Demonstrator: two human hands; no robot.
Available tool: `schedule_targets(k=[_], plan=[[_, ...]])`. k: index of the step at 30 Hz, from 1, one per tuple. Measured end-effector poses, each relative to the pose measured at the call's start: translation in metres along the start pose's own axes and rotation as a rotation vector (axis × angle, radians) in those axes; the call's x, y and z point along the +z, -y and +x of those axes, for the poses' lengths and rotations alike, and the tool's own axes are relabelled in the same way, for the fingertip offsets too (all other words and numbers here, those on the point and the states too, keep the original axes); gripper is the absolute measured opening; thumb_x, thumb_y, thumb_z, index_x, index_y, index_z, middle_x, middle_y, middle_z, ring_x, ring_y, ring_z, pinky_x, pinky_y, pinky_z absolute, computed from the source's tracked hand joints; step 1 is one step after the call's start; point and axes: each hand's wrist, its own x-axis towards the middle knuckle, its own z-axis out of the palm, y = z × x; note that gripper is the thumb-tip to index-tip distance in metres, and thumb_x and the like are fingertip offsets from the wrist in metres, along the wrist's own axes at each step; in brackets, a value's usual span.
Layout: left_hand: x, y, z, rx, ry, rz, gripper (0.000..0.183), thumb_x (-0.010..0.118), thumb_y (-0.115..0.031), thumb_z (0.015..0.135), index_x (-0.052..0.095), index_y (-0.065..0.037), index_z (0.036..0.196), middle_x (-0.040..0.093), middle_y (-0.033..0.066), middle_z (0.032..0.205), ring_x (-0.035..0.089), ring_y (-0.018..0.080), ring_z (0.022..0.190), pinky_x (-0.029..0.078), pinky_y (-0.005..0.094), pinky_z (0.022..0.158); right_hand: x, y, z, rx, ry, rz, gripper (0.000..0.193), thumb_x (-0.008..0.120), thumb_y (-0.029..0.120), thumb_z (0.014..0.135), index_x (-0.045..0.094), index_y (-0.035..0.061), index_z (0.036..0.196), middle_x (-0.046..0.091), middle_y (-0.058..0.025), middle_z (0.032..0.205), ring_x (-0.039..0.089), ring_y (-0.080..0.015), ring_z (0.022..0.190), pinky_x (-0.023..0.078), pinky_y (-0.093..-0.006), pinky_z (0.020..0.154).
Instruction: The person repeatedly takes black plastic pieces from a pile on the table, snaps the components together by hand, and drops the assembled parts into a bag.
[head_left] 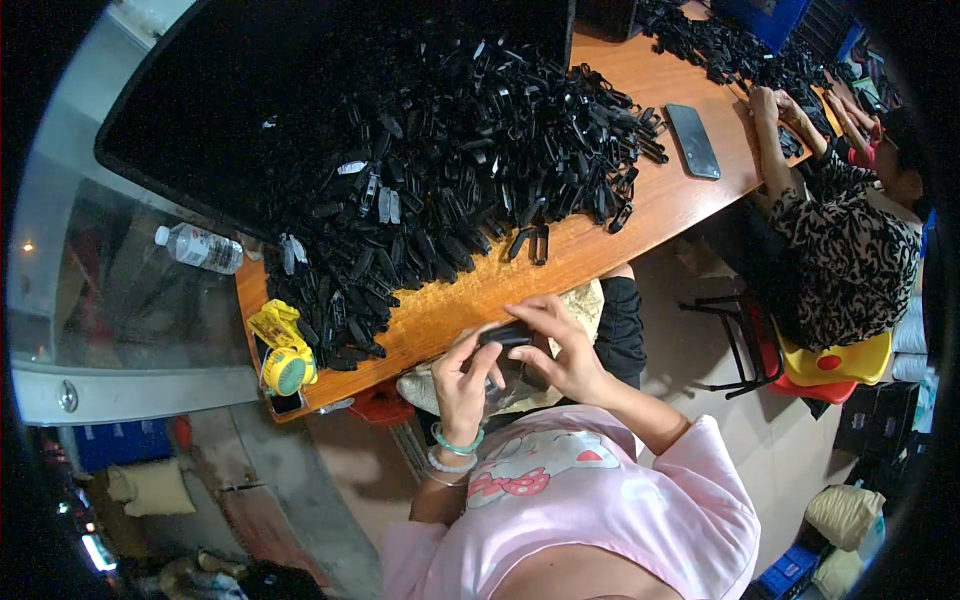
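Near the frame's centre, we grip the small black piece between both hands, our left hand and right hand pinching opposite ends. To handle it well, we should steady it with the left and let the right fingertips press evenly, without squeezing.

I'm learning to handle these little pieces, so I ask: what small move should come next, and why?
Probably steady the black piece with the left hand and turn it slightly with the right hand. Both hands have fingers on it, so one seems able to support it while the other moves; they also hide parts of it, so turning may show more.
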Motion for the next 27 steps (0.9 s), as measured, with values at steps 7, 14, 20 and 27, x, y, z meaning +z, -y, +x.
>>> schedule_targets(k=[7,14,20,27], plan=[[-0.007,0.021,0.001,0.012,0.121,0.026,0.022,0.056,-0.005,0.086,0.062,0.006,0.105,0.06,0.0053,0.086,0.05,0.0071,0.05,0.04,0.0203,0.05,-0.001,-0.023,-0.009,0.196,0.002,0.343,0.021,0.071,0.006,0.075,0.062,-0.0002,0.093,0.056,-0.0037,0.085,0.053,-0.0103,0.075,0.043,-0.0233,0.065],[0.003,0.067,0.011,0.513,0.021,0.787,0.015,0.064,-0.007,0.079,0.064,0.003,0.091,0.06,0.018,0.086,0.061,0.0307,0.073,0.049,0.0358,0.064,-0.009,-0.055,-0.008,0.185,-0.032,-0.166,0.017,0.065,0.003,0.077,0.057,-0.0017,0.091,0.055,-0.0149,0.079,0.055,-0.0288,0.066,0.043,-0.0346,0.059],[-0.005,0.048,0.052,0.602,-0.167,0.808,0.007,0.058,-0.004,0.082,0.062,0.001,0.084,0.058,0.016,0.081,0.058,0.0315,0.071,0.047,0.0372,0.062,-0.024,-0.078,0.029,-0.006,-0.228,-0.558,0.009,0.058,0.002,0.082,0.059,0.0005,0.09,0.054,-0.016,0.084,0.057,-0.0337,0.075,0.047,-0.0369,0.064],[-0.011,0.025,0.12,0.392,-0.366,1.207,0.022,0.058,-0.024,0.086,0.059,-0.002,0.085,0.061,0.0176,0.084,0.059,0.0374,0.07,0.045,0.0442,0.061,-0.019,-0.098,0.048,0.099,-0.215,-0.798,0.016,0.063,0.014,0.08,0.057,0.0006,0.086,0.052,-0.0177,0.087,0.056,-0.0372,0.078,0.047,-0.043,0.066]])
